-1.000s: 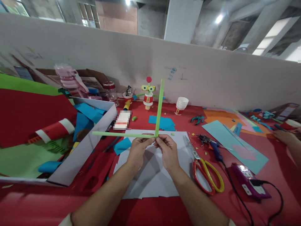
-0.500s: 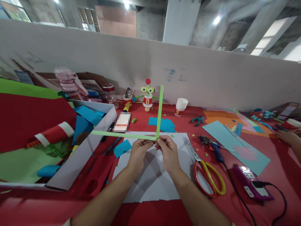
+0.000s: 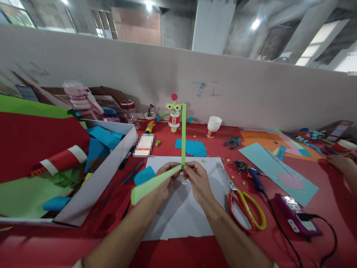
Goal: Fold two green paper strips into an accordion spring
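Two light green paper strips meet at a corner between my fingertips. One paper strip [image 3: 183, 134] points away toward the wall; the other paper strip [image 3: 152, 184] comes back toward me over my left wrist. My left hand [image 3: 166, 175] is closed on the strips near the corner, some of its fingers hidden behind the paper. Thumb and fingers of my right hand [image 3: 197, 178] pinch the same corner from the right. Both hands are above white paper sheets [image 3: 184, 219]. Behind the strips stands a paper-cup figure [image 3: 174, 120] with yellow eyes and springy green arms.
Red-and-yellow scissors [image 3: 245, 210], a glue gun [image 3: 255, 176] and a corded purple device [image 3: 297, 216] lie to the right. A white box [image 3: 96, 182] of paper pieces stands left. White cups [image 3: 214, 126] are near the wall. Another person's hand [image 3: 341, 163] shows far right.
The strip that pointed left has swung down toward me, across my left wrist. The other strip has shifted slightly left. Both hands still grip the corner.
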`<state>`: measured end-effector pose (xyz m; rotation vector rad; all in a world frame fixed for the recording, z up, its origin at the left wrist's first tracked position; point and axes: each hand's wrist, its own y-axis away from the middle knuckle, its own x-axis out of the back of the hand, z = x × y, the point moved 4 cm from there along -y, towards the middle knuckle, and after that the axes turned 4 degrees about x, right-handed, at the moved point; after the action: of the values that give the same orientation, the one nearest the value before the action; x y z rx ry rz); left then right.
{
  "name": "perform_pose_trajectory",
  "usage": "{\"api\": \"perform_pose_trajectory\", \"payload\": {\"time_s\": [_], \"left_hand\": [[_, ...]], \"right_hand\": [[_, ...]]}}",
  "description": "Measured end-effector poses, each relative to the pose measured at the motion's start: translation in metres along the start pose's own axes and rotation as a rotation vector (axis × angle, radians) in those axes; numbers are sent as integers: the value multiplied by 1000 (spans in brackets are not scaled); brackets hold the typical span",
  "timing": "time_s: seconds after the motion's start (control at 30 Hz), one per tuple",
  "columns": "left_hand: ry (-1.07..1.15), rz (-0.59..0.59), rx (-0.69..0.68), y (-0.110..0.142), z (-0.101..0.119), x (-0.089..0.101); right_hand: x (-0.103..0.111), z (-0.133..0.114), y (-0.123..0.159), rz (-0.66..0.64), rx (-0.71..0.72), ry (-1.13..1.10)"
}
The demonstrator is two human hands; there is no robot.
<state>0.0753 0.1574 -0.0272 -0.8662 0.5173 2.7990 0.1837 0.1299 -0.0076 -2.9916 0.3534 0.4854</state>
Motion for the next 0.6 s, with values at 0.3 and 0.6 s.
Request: {"api": "perform_pose_trajectory", "payload": {"time_s": [0.3, 0.6], "left_hand": [[-127, 22, 19, 1, 13, 3], [-183, -90, 11, 2, 15, -2]], "right_hand": [[0, -9, 4, -20, 26, 111], [3, 4, 1, -38, 28, 199]]}}
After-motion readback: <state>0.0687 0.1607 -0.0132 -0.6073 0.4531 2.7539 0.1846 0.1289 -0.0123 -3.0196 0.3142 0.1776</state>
